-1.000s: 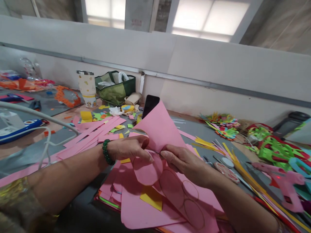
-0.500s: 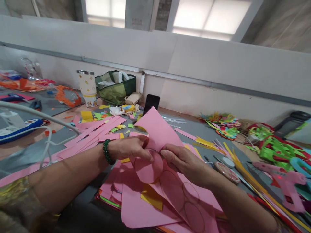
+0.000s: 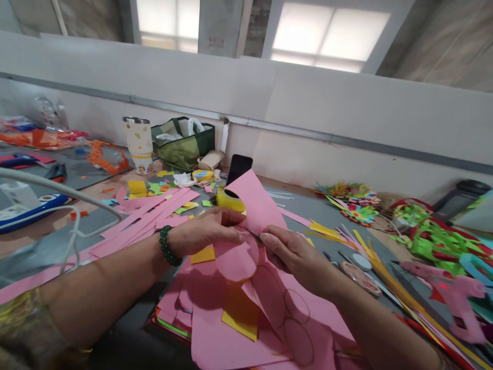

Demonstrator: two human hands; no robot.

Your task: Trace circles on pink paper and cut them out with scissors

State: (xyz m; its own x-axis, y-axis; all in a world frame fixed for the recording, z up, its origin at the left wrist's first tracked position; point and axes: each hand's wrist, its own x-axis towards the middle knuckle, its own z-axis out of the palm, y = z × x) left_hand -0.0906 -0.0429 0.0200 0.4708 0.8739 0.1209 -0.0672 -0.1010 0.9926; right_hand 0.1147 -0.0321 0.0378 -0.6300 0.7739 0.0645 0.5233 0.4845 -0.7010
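Observation:
My left hand point(image 3: 213, 231), with a green bead bracelet point(image 3: 169, 245) at its wrist, pinches a sheet of pink paper point(image 3: 258, 200) between thumb and fingers. A rounded, partly cut flap of that sheet hangs below the thumb, and drawn circles point(image 3: 298, 341) mark its lower part. My right hand point(image 3: 288, 252) is closed around scissors point(image 3: 254, 235); only a narrow dark blade shows at the paper, and the handles are hidden in the fingers. Under both hands lie more pink sheets point(image 3: 215, 344) and a yellow scrap point(image 3: 241, 316).
A yellow tape roll point(image 3: 228, 199) and a phone point(image 3: 241, 167) stand behind the paper. Pink strips point(image 3: 154, 213) lie to the left, near a white cable point(image 3: 77, 190). At the right are a pink glue gun point(image 3: 442, 288), a round tin point(image 3: 360, 277) and paper flowers point(image 3: 360, 210). A tumbler point(image 3: 138, 144) stands farther back.
The upper part of the pink sheet has swung slightly right, uncovering the yellow tape roll. The flap under my left thumb hangs flatter. Both hands keep their hold.

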